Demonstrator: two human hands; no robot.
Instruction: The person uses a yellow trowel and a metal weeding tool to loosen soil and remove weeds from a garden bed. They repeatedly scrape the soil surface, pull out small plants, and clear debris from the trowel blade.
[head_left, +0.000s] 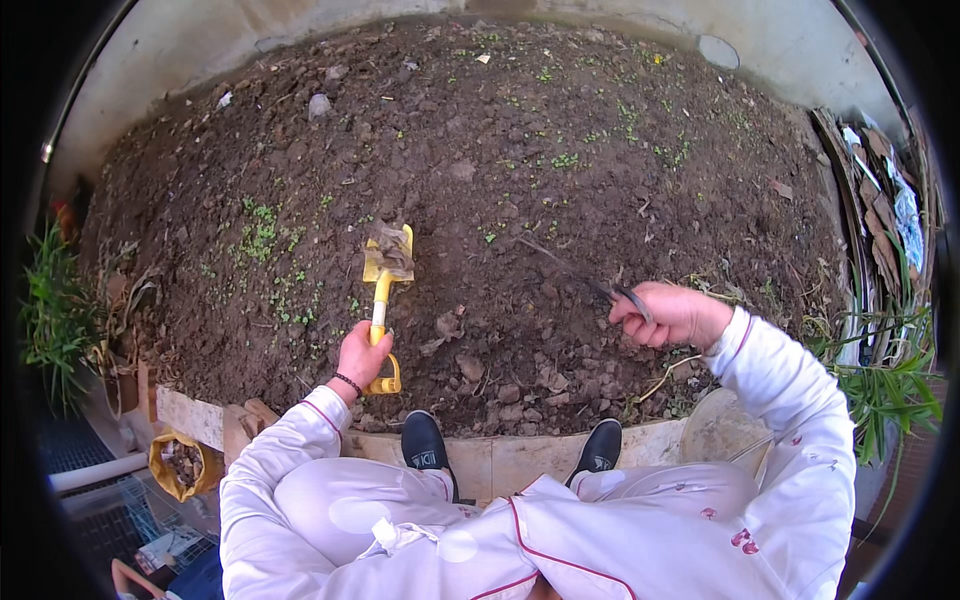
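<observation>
My left hand (362, 356) grips the shaft of a small yellow shovel (380, 289), just above its D-shaped handle. Dry brown leaf scraps (392, 251) lie on the shovel's blade, which is over the soil. To the right, my right hand (664, 315) is closed around the looped handle of a slender dark metal tool (577, 276), which looks like tongs. Its thin end points left and away from me, low over the soil bed (480, 195); whether the tip touches the ground I cannot tell.
Small green seedlings (259, 232) grow in patches. A pale stone edging (525, 465) runs beneath my shoes. At the left stand a yellow bag of debris (180, 465) and a leafy plant (56, 315). Stacked boards (847, 217) border the right side; a concrete wall (360, 26) encloses the back.
</observation>
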